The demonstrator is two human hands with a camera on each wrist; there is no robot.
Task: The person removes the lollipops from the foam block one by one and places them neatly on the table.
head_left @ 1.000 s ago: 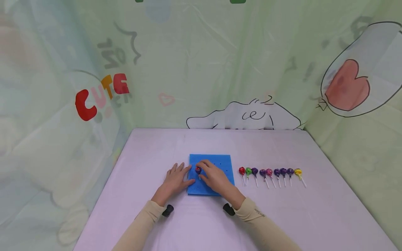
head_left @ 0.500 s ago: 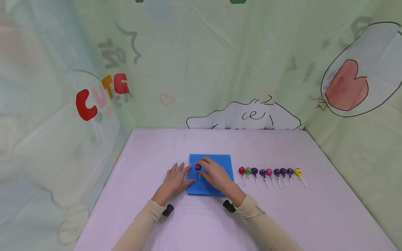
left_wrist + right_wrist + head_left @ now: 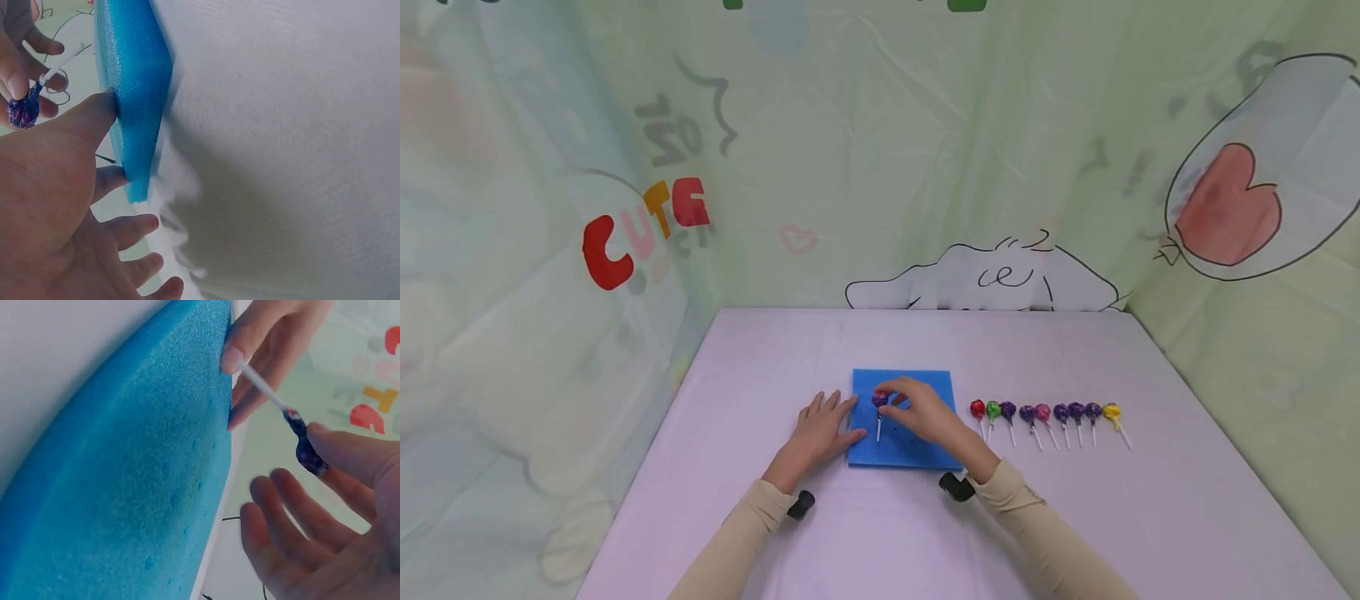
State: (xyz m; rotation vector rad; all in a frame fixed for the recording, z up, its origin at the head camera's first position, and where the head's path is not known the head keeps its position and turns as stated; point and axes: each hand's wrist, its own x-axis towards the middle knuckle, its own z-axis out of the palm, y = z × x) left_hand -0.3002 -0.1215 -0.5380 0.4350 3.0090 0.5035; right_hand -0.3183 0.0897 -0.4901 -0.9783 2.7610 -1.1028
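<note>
My right hand (image 3: 921, 410) pinches a dark purple lollipop (image 3: 306, 450) by its wrapped head, between thumb and index finger. The other fingers stay loosely bent and apart from it. The lollipop's white stick (image 3: 262, 386) is visible down its length, clear of the blue foam block (image 3: 865, 454) below. Small holes dot the foam's top face in the right wrist view. On the block's left side rests my left hand (image 3: 820, 429), fingers spread. Its thumb (image 3: 100, 115) and index fingertip touch the foam edge, while the remaining fingers reach past it toward the tablecloth.
Right of the block lies a row of wrapped lollipops: a red one (image 3: 977, 408), a green one (image 3: 993, 410), a pink one (image 3: 1042, 412), several purple ones (image 3: 1077, 410) and a yellow one (image 3: 1112, 412). A pale cloth covers the table (image 3: 760, 358); printed curtains (image 3: 880, 150) stand behind.
My right hand has shifted slightly right with the lollipop, and more of the stick's length shows now. My left hand and the row of lollipops have stayed in place.
</note>
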